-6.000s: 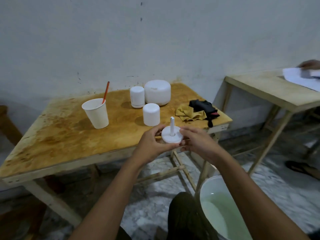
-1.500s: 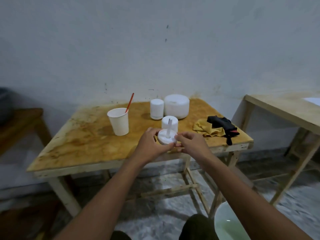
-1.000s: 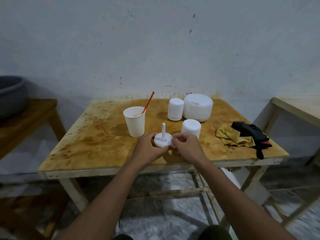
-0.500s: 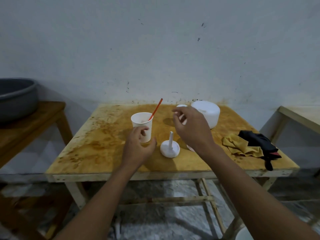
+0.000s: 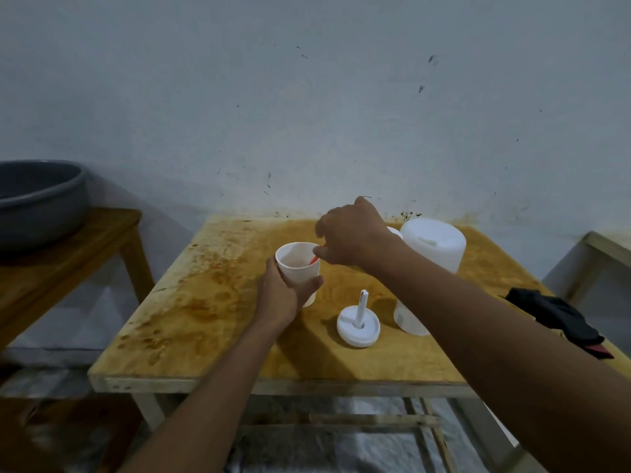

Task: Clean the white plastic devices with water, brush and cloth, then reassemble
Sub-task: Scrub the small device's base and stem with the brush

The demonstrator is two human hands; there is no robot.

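While left hand [image 5: 280, 298] grips cup [image 5: 297, 269], well inside table [image 5: 205, 336] edges | right hand [image 5: 351, 233] pinches brush [image 5: 313, 259] in cup

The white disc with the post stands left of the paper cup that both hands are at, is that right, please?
No: the head view shows the white disc with the post right of the paper cup, not left; the left hand and right hand are at the cup.
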